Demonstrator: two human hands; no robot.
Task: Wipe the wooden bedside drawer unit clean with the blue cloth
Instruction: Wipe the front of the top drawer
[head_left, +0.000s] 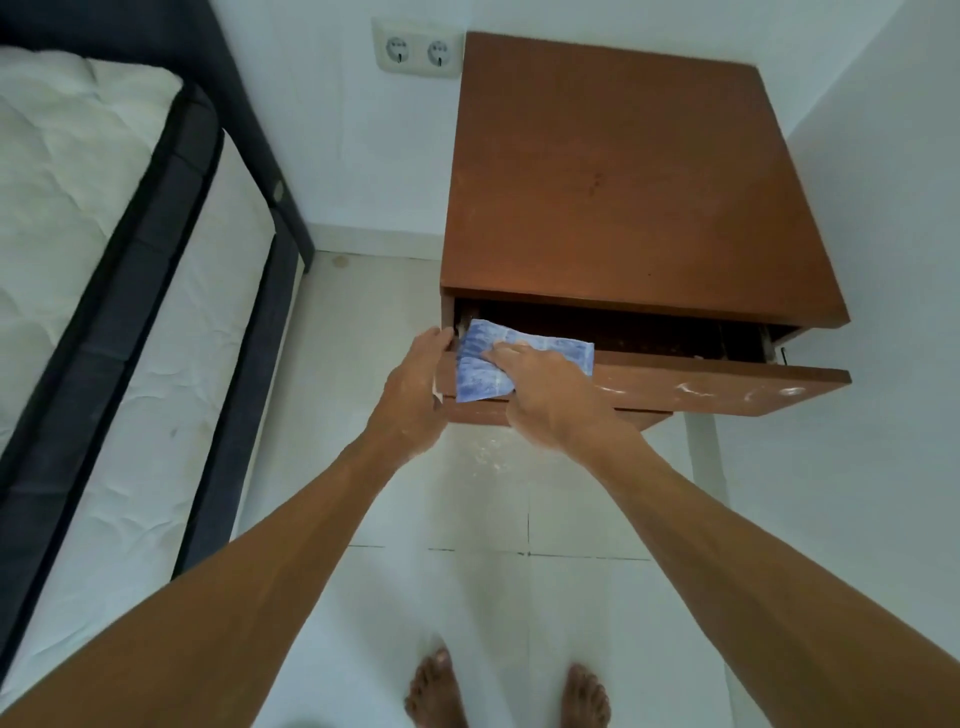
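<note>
Left hand (415, 387) grips drawer front (634, 382) at left end; right hand (543, 392) presses blue cloth (478, 364) on its edge; white smears (696, 388) rightward remain unwiped; unit top (623, 182) looks clean

The open drawer (701, 387) is too dark inside to make out, the left hand (415, 384) loses its fingertips behind the drawer's left end, the right hand (545, 395) covers part of the blue cloth (478, 364), the bed (78, 208) runs off the left edge, and the bare feet (436, 691) are cut by the bottom edge.
</note>
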